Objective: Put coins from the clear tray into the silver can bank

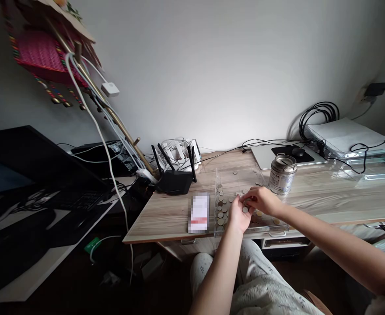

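Observation:
Coins [220, 215] lie scattered in a clear plastic tray [241, 174] at the front of the desk, most of them along its left side. My left hand [239, 215] is over the tray, palm turned up and fingers curled, with a silver coin [245, 210] in it. From the right, my right hand [263, 200] meets it, thumb and fingers pinched together at the left fingertips. Whatever is between those fingers is hidden. Just behind my right hand stands a round metal tin [282, 175] with a slot in its lid.
Left of the tray lies a phone [199, 213], its screen blurred. Behind it are a black router [175, 181] and white devices with cables. A mouse [298, 152] rests on a dark pad at the back right. A white cable [109, 153] hangs across the left, near a laptop [31, 162].

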### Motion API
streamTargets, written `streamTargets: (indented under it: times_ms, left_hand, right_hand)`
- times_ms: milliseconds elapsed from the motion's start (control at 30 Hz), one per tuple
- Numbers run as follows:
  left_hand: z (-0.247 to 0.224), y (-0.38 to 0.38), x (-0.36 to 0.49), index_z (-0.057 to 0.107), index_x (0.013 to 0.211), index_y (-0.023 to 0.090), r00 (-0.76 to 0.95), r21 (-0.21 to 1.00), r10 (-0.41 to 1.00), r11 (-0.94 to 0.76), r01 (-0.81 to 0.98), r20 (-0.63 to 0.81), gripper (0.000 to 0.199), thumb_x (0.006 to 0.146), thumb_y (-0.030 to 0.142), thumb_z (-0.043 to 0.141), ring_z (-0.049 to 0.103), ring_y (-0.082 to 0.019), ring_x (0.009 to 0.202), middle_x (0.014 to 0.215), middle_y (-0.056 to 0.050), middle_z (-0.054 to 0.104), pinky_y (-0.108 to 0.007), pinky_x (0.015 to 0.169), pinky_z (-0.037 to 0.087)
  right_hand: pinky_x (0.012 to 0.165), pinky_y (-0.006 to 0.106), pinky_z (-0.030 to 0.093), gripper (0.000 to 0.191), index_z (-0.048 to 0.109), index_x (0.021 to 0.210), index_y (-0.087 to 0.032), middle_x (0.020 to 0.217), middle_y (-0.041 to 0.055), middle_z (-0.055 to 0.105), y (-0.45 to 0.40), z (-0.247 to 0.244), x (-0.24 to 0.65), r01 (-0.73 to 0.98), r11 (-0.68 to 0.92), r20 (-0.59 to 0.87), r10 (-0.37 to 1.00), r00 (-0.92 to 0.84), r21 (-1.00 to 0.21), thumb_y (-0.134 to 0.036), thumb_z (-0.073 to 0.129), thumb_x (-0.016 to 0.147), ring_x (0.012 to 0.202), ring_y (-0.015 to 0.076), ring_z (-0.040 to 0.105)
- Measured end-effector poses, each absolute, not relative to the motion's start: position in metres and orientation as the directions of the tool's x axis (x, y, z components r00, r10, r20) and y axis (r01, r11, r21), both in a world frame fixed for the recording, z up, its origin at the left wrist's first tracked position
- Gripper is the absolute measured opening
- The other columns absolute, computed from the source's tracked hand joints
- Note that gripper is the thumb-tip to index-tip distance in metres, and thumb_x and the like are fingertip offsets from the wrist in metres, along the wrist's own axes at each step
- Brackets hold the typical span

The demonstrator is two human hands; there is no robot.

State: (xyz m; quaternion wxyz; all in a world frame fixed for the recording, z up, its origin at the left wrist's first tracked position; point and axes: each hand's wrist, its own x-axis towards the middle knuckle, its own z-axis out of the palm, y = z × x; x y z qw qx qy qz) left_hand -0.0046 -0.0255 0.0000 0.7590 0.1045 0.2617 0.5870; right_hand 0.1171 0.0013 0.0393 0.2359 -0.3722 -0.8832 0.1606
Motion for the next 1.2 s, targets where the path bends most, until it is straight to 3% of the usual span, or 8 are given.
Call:
streamTargets:
  times_ms: [233, 433, 533, 667, 767, 867, 1000, 1200]
  left_hand:
    - [0.003, -0.031, -0.005, 0.061, 0.088, 0.005, 0.232, 0.536, 0.943, 0.328, -0.778, -0.241, 0.025, 0.08, 0.022, 0.045, 0.061, -0.023, 0.093, 0.095, -0.017, 0.064, -0.03, 0.082, 0.049]
    - [0.003, -0.032, -0.006, 0.058, 0.091, 0.003, 0.214, 0.538, 0.943, 0.322, -0.779, -0.255, 0.024, 0.078, 0.02, 0.046, 0.06, -0.024, 0.096, 0.095, -0.02, 0.063, -0.028, 0.081, 0.05]
    - [0.005, -0.033, -0.006, 0.057, 0.089, 0.005, 0.208, 0.541, 0.942, 0.322, -0.777, -0.263, 0.023, 0.079, 0.02, 0.045, 0.06, -0.023, 0.095, 0.096, -0.02, 0.063, -0.028, 0.079, 0.051]
    - [0.006, -0.033, -0.006, 0.057, 0.09, 0.007, 0.207, 0.542, 0.942, 0.323, -0.776, -0.266, 0.022, 0.08, 0.021, 0.043, 0.06, -0.023, 0.096, 0.096, -0.019, 0.063, -0.028, 0.077, 0.052]
    - [0.004, -0.032, -0.006, 0.057, 0.091, 0.008, 0.221, 0.532, 0.935, 0.342, -0.774, -0.279, 0.022, 0.081, 0.022, 0.042, 0.059, -0.024, 0.097, 0.094, -0.018, 0.063, -0.029, 0.075, 0.052]
    - [0.002, -0.03, -0.006, 0.057, 0.091, 0.007, 0.225, 0.512, 0.937, 0.336, -0.791, -0.268, 0.025, 0.081, 0.024, 0.041, 0.059, -0.023, 0.097, 0.096, -0.018, 0.063, -0.03, 0.078, 0.051]
    - [0.0, -0.028, -0.006, 0.059, 0.087, 0.007, 0.226, 0.48, 0.941, 0.324, -0.815, -0.251, 0.026, 0.082, 0.025, 0.041, 0.062, -0.019, 0.087, 0.091, -0.015, 0.064, -0.029, 0.079, 0.05]
    - [0.003, -0.029, -0.006, 0.06, 0.088, 0.008, 0.225, 0.502, 0.933, 0.342, -0.795, -0.28, 0.027, 0.083, 0.025, 0.04, 0.062, -0.017, 0.083, 0.085, -0.014, 0.064, -0.027, 0.077, 0.05]
  right_hand:
    - [0.056, 0.021, 0.045, 0.014, 0.066, 0.074, -0.016, 0.065, 0.0018, 0.066, 0.024, 0.073, 0.147, 0.551, 0.506, 0.283, 0.852, -0.441, -0.664, -0.026, 0.059, 0.067, 0.06, 0.0128, 0.059]
    - [0.063, 0.026, 0.044, 0.019, 0.07, 0.078, -0.019, 0.076, 0.0045, 0.068, 0.061, 0.121, 0.201, 0.894, 0.203, 0.454, 0.891, 0.001, -0.4, -0.029, 0.057, 0.067, 0.072, 0.0185, 0.06]
    - [0.062, 0.029, 0.043, 0.017, 0.071, 0.075, -0.023, 0.08, 0.0054, 0.067, 0.076, 0.121, 0.216, 0.966, -0.012, 0.359, 0.927, 0.107, -0.257, -0.029, 0.059, 0.064, 0.075, 0.0213, 0.059]
    - [0.06, 0.028, 0.042, 0.021, 0.071, 0.08, -0.026, 0.081, 0.0051, 0.065, 0.08, 0.112, 0.218, 0.965, -0.087, 0.285, 0.945, 0.158, -0.248, -0.035, 0.057, 0.066, 0.074, 0.0204, 0.058]
    - [0.064, 0.029, 0.043, 0.028, 0.07, 0.087, -0.024, 0.086, 0.007, 0.065, 0.068, 0.11, 0.209, 0.971, -0.042, 0.384, 0.913, 0.133, -0.236, -0.039, 0.053, 0.071, 0.084, 0.0225, 0.056]
    - [0.068, 0.028, 0.043, 0.03, 0.066, 0.097, -0.024, 0.097, 0.0059, 0.063, 0.045, 0.099, 0.187, 0.953, 0.216, 0.551, 0.832, -0.066, -0.212, -0.036, 0.045, 0.079, 0.091, 0.0208, 0.054]
    - [0.062, 0.023, 0.043, 0.024, 0.066, 0.093, -0.025, 0.092, 0.0033, 0.064, 0.014, 0.063, 0.145, 0.766, 0.582, 0.358, 0.8, -0.481, -0.273, -0.035, 0.051, 0.077, 0.076, 0.0146, 0.057]
    - [0.056, 0.021, 0.041, 0.012, 0.065, 0.078, -0.022, 0.071, 0.0003, 0.064, 0.006, 0.047, 0.13, 0.701, 0.567, 0.273, 0.823, -0.498, -0.433, -0.023, 0.058, 0.068, 0.064, 0.0123, 0.057]
